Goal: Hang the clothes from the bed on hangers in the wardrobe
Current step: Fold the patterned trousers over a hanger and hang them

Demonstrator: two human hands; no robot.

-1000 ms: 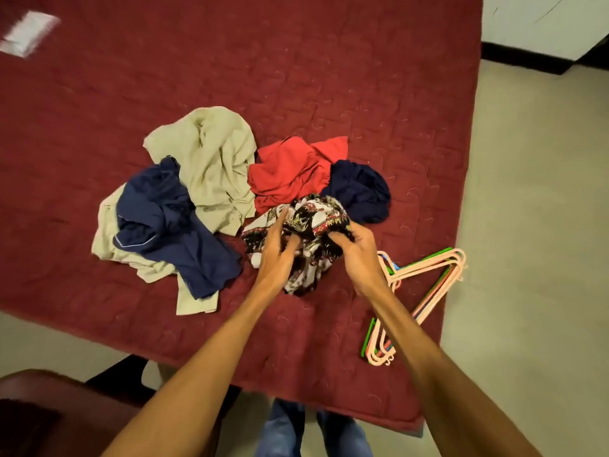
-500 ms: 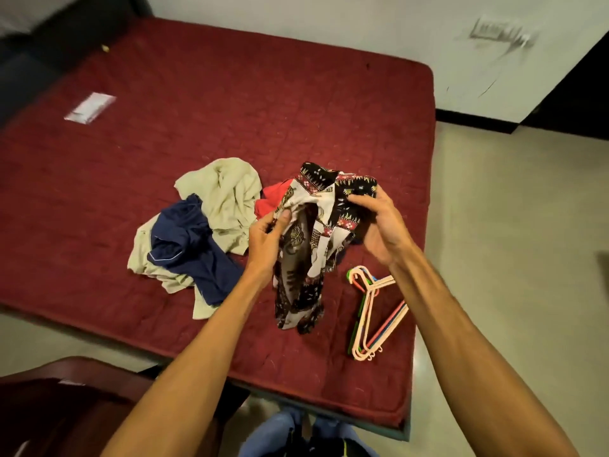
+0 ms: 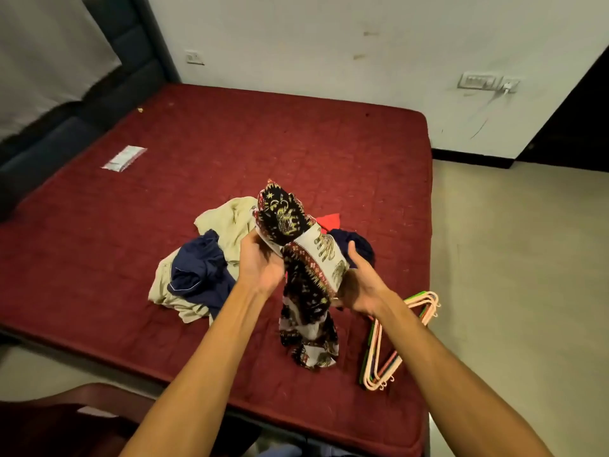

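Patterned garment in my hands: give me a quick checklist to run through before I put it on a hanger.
1. Black-and-white patterned garment held up over the maroon quilted bed: ok.
2. Left hand and right hand both grip it: ok.
3. Garment spread out, neck opening found: not ok, it hangs bunched.
4. Pastel plastic hangers within reach: ok, stacked on the bed beside the right forearm.
5. One hand free for a hanger: not ok.
6. Wardrobe open and ready: cannot tell, not in view.
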